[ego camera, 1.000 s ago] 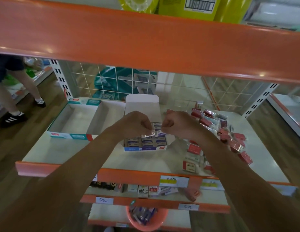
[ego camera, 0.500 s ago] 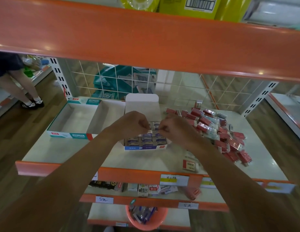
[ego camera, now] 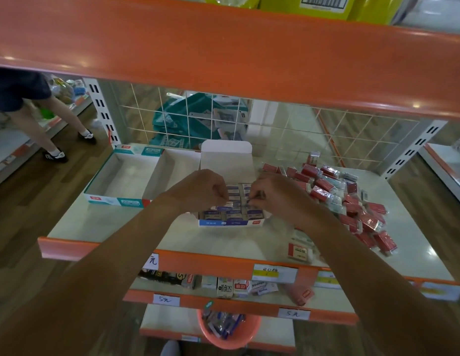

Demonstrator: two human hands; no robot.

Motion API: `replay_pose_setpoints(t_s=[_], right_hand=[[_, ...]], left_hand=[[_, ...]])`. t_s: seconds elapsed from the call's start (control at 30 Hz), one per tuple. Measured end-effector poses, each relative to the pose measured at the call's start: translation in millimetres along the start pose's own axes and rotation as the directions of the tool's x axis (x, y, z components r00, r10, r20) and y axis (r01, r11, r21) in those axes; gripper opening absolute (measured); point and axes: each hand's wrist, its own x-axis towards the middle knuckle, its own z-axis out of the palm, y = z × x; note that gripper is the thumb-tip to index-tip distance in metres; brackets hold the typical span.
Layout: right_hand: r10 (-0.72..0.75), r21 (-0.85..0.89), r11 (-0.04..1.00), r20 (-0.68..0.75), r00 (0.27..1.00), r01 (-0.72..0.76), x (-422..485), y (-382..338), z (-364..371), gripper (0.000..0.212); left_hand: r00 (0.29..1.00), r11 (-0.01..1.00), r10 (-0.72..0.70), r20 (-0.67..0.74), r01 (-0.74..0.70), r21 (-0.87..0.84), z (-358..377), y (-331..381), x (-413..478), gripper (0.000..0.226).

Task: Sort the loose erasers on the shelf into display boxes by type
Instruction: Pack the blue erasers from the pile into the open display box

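Both hands are up over the blue display box (ego camera: 231, 223), which sits on the white shelf (ego camera: 172, 235) right under the fingers. The left hand (ego camera: 200, 191) is balled up, with its fingers (ego camera: 219, 195) curled in and pinching one end of a small wrapped eraser (ego camera: 236, 203). The right hand (ego camera: 277, 194) does the same from the other side, its fingers (ego camera: 254, 195) clamped on the opposite end. So the eraser hangs between the two sets of fingertips, just above the rows already packed in the box. It's tiny and a bit blurry, so I can't read the label.

The box's lid (ego camera: 226, 155) stands upright just beyond the fingers. The box looks mostly full of blue-and-white erasers lying flat.

Off to the right of the right fingers there's a loose heap of red erasers (ego camera: 339, 199) in shiny wrappers, spreading toward the shelf's right edge. One white eraser with a red stripe (ego camera: 299, 250) lies apart from the pile, nearer than the right fingers and close to the front lip.

Left of the left fingers there's a teal display box (ego camera: 126, 181), open on top, with bare white compartments.
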Motion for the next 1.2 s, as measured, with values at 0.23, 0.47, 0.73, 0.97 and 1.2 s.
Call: replay_pose_setpoints(t_s=[0.23,0.47,0.73,0.97,1.2], right_hand=[[-0.013,-0.041,0.999,0.031,0.999,0.014,5,-1,0,0.013],[-0.006,-0.024,1.0,0.042,0.999,0.007,7,0,2,0.012],[-0.015,0.029,0.999,0.006,1.0,0.015,5,4,3,0.017],[0.022,0.071,0.997,0.009,1.0,-0.022,3,6,3,0.029],[-0.003,0.117,0.993,-0.1,0.995,0.015,-7,11,-3,0.023]], left_hand=[[0.999,0.991,-0.007,-0.043,0.013,0.132,-1,-5,-9,0.016],[0.999,0.977,-0.001,-0.034,0.009,0.211,3,-4,-11,0.018],[0.999,0.964,0.033,-0.016,-0.027,0.264,4,-8,-11,0.023],[0.999,0.978,0.044,-0.03,-0.037,0.207,1,-4,-5,0.022],[0.987,0.97,0.112,-0.112,-0.084,0.23,7,18,14,0.023]])
